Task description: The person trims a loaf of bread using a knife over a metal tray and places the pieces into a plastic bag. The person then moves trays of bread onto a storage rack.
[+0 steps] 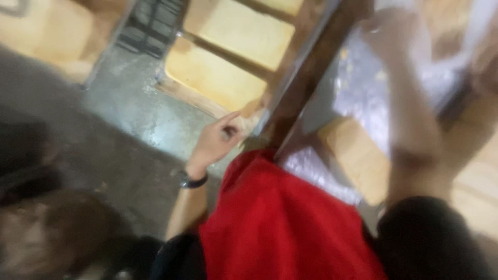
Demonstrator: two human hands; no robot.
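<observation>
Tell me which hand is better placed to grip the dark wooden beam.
Left, probably. The left hand rests beside the dark wooden beam, by the red cloth. The right hand is raised and blurred over clear plastic sheet.

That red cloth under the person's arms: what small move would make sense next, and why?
Probably bring the left hand down onto the red cloth to grip its top edge. That hand rests with one finger out against the dark wooden beam, just beside the cloth. The right hand is raised and too blurred to judge.
</observation>
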